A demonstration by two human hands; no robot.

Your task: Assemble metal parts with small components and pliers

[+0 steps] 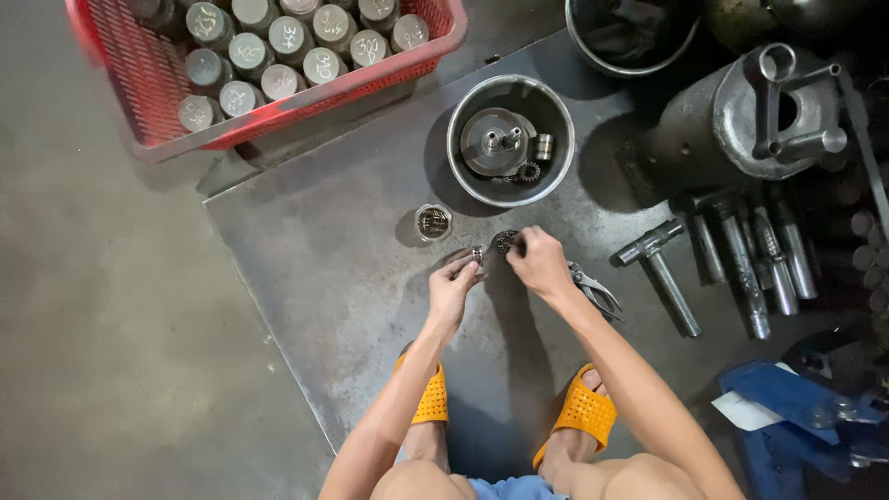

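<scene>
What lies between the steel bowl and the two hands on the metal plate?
In the head view, only bare metal plate lies between the steel bowl and the left hand and right hand.

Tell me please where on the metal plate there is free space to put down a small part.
The metal plate is bare left of the left hand, between the small cup and the plate's left edge. Another bare strip lies between the right hand and the T-handled tool. It is crowded along the right side with tools, and around the steel bowl.
</scene>
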